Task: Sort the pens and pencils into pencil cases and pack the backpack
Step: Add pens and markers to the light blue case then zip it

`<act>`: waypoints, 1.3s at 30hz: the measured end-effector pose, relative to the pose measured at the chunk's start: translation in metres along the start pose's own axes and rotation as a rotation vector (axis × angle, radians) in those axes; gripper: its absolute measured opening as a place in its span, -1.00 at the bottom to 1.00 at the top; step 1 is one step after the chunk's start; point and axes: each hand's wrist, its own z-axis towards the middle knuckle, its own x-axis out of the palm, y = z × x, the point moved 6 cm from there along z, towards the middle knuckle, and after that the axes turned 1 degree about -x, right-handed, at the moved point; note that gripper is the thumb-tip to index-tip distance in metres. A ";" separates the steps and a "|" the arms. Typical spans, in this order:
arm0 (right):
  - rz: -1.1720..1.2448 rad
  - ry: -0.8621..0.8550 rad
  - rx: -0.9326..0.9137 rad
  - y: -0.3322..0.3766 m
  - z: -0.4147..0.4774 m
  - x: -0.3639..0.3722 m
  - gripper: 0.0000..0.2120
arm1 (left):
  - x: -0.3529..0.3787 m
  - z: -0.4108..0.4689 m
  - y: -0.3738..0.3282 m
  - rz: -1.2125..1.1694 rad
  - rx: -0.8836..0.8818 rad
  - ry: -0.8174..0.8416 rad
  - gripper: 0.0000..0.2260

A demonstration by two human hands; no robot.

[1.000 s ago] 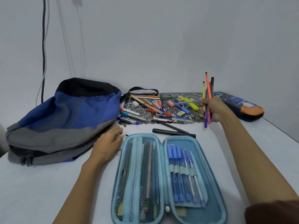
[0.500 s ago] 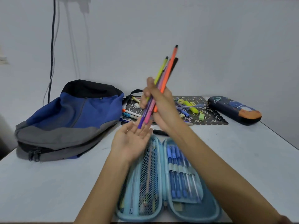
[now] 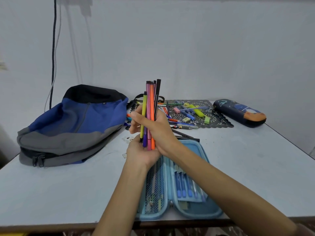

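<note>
Not that far in, imo. The backpack lies flat by the left edge of the table and doesn't look packed yet. Mid-table, the left hand sits palm-up and loose under the felt-tip bundle, which the right hand grips upright. The open blue pencil case at the near edge holds a few pens, the loose pens wait along the far edge, and the dark pencil case in the far right corner looks closed.
</note>
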 end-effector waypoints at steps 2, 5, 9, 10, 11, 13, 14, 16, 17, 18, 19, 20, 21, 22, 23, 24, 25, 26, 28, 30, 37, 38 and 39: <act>-0.027 0.004 -0.011 0.000 0.001 -0.001 -0.91 | 0.000 0.000 0.001 -0.019 -0.011 -0.001 -0.70; -0.029 -0.011 -0.021 0.002 0.003 -0.002 -0.82 | -0.001 0.000 0.004 -0.053 -0.018 0.011 -0.70; 0.023 -0.011 -0.021 0.008 0.007 -0.005 -0.77 | 0.001 -0.005 0.007 -0.072 -0.038 0.038 -0.67; 0.038 -0.009 -0.017 0.010 0.008 -0.005 -0.82 | 0.001 -0.006 0.008 -0.073 -0.044 0.040 -0.68; 0.054 -0.006 -0.011 0.011 0.008 -0.005 -0.88 | 0.001 -0.006 0.008 -0.070 -0.049 0.040 -0.68; 0.072 0.000 0.000 0.014 0.008 -0.004 -0.97 | 0.003 -0.007 0.009 -0.073 -0.060 0.050 -0.70; 0.072 0.003 0.004 0.015 0.008 -0.004 -0.97 | 0.003 -0.009 0.009 -0.084 -0.063 0.056 -0.70; 0.058 0.017 0.020 0.017 0.009 -0.004 -0.94 | 0.004 -0.009 0.010 -0.104 -0.063 0.064 -0.72; 0.046 0.029 0.033 0.018 0.010 -0.004 -0.90 | 0.004 -0.009 0.010 -0.110 -0.064 0.065 -0.72; 0.035 0.039 0.048 0.020 0.010 -0.004 -0.86 | 0.004 -0.009 0.010 -0.117 -0.067 0.069 -0.72; 0.026 0.046 0.062 0.021 0.011 -0.005 -0.83 | 0.005 -0.009 0.011 -0.122 -0.069 0.075 -0.72; 0.020 0.050 0.073 0.022 0.012 -0.006 -0.81 | 0.005 -0.009 0.012 -0.125 -0.071 0.082 -0.71; 0.017 0.055 0.081 0.023 0.013 -0.006 -0.80 | 0.005 -0.009 0.012 -0.125 -0.074 0.085 -0.70; 0.013 0.058 0.088 0.023 0.013 -0.007 -0.77 | 0.005 -0.010 0.013 -0.127 -0.077 0.085 -0.70; 0.006 0.059 0.097 0.024 0.014 -0.008 -0.75 | 0.005 -0.010 0.013 -0.129 -0.080 0.085 -0.71; -0.003 0.059 0.106 0.025 0.015 -0.008 -0.73 | 0.005 -0.010 0.014 -0.131 -0.084 0.087 -0.71; -0.011 0.058 0.115 0.026 0.015 -0.009 -0.74 | 0.005 -0.009 0.014 -0.133 -0.089 0.089 -0.72; -0.018 0.059 0.120 0.027 0.015 -0.009 -0.77 | 0.005 -0.009 0.015 -0.134 -0.097 0.089 -0.72; -0.038 0.046 0.131 0.028 0.015 -0.010 -0.89 | 0.005 -0.007 0.016 -0.124 -0.114 0.078 -0.72; -0.087 0.016 0.149 0.026 0.014 -0.013 -0.87 | 0.005 -0.007 0.017 -0.104 -0.122 0.065 -0.72; -0.530 -0.061 0.070 0.039 0.022 -0.030 -0.71 | 0.006 -0.005 0.013 -0.091 -0.129 0.083 -0.72; -0.544 -0.057 0.081 0.039 0.023 -0.033 -0.72 | 0.006 -0.006 0.013 -0.084 -0.126 0.080 -0.72; -0.560 -0.057 0.088 0.039 0.025 -0.036 -0.71 | 0.006 -0.006 0.013 -0.071 -0.121 0.076 -0.72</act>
